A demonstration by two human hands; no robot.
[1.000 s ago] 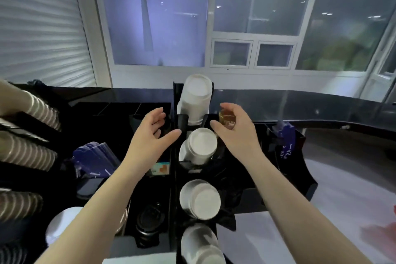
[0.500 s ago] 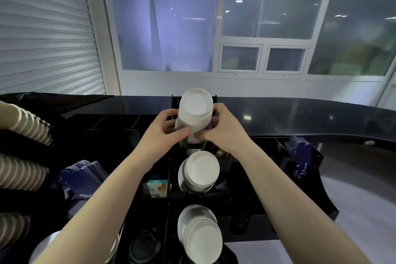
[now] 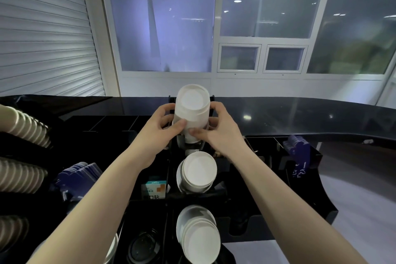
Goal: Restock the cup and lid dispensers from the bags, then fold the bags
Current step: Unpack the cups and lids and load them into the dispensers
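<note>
Gripping still — both hands (image 3: 157, 127) (image 3: 222, 129) round top cup stack (image 3: 191, 111).

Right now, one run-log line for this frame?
phase: restock cups | left hand: grips top cup stack | right hand: grips same stack | stack: in top dispenser slot | lower stacks: untouched

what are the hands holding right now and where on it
Both hands hold the top stack of white cups in the black dispenser. The left hand and right hand grip its lower sides, thumbs across the front.
</note>
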